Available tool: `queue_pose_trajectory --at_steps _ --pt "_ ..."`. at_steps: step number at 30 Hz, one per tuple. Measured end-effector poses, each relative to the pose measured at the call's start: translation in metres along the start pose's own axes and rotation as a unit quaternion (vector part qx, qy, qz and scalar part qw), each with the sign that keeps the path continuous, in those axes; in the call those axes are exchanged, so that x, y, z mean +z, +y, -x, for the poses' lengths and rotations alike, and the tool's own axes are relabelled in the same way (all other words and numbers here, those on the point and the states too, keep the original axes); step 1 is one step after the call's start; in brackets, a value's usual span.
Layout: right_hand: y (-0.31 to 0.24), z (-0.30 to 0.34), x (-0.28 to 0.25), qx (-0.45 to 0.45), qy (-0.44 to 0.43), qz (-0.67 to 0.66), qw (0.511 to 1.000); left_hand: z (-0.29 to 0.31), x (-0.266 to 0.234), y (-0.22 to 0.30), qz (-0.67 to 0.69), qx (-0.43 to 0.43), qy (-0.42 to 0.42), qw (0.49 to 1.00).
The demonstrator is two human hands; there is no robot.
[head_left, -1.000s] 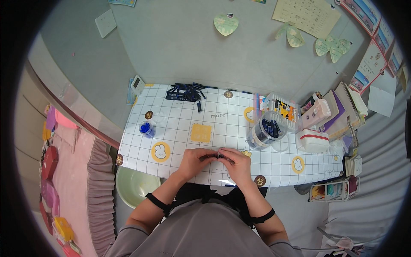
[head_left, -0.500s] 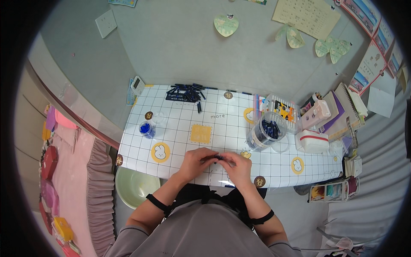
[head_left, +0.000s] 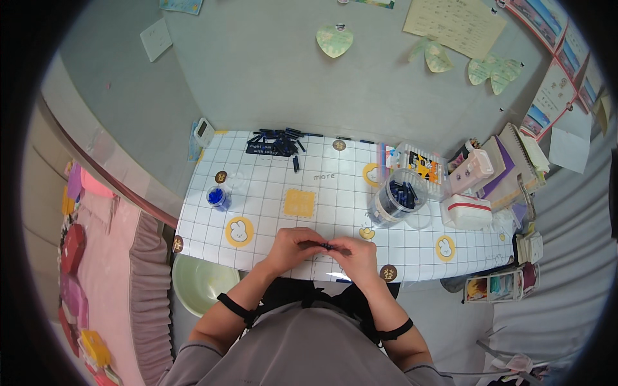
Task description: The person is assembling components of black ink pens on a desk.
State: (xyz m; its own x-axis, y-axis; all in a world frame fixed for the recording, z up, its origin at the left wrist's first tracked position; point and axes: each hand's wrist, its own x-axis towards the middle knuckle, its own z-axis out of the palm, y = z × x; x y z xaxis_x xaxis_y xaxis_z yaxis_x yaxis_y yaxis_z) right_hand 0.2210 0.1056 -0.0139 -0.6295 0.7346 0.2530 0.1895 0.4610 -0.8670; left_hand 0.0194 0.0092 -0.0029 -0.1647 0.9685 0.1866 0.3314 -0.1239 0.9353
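My left hand (head_left: pixel 291 249) and my right hand (head_left: pixel 356 256) meet over the near edge of the table. Their fingertips pinch one small dark tube (head_left: pixel 326 246) between them, mostly covered by the fingers; it resembles an ink cartridge. At the table's back left lies a heap of similar dark tubes (head_left: pixel 281 137), with one loose tube (head_left: pixel 296 164) just in front. Left of my hands is a small clear jar (head_left: pixel 223 205) of bright blue pieces. To their right, a large clear tub (head_left: pixel 384 210) leans toward me, holding more dark tubes.
Beside the tub are a pack of markers (head_left: pixel 423 166), a white pouch with a red zip (head_left: pixel 468 211), a pink case (head_left: pixel 472 170) and notebooks (head_left: pixel 518 157). A white timer (head_left: pixel 204 132) stands at the back left corner. Under the table's left edge sits a pale green basin (head_left: pixel 193 280).
My two hands have come slightly closer to the table's near edge, still pinching the small tube together. The whole view has shifted a little; the other things stay in place.
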Motion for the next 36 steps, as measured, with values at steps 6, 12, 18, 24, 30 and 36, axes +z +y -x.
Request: queue_pose_trajectory --at_steps 6,12,18,24,30,36 --pt "-0.021 -0.003 -0.021 -0.037 0.014 0.008 0.999 -0.012 -0.001 0.031 -0.018 0.033 -0.008 0.999" --pt "-0.071 -0.01 -0.073 -0.076 0.081 0.037 0.993 -0.046 0.002 0.093 -0.068 0.171 -0.034 0.982" --pt "-0.088 -0.02 -0.12 -0.066 0.146 0.058 0.985 -0.083 0.031 0.13 -0.095 0.215 -0.003 0.972" --pt "-0.078 -0.043 -0.149 -0.077 0.212 0.05 0.973 -0.125 0.064 0.132 -0.093 0.263 0.07 0.958" --pt "-0.064 -0.061 -0.157 -0.126 0.232 0.094 0.96 -0.146 0.082 0.117 -0.181 0.264 0.11 0.941" --pt "-0.054 -0.063 -0.158 -0.166 0.244 0.213 0.931 -0.152 0.084 0.105 -0.193 0.253 0.096 0.943"
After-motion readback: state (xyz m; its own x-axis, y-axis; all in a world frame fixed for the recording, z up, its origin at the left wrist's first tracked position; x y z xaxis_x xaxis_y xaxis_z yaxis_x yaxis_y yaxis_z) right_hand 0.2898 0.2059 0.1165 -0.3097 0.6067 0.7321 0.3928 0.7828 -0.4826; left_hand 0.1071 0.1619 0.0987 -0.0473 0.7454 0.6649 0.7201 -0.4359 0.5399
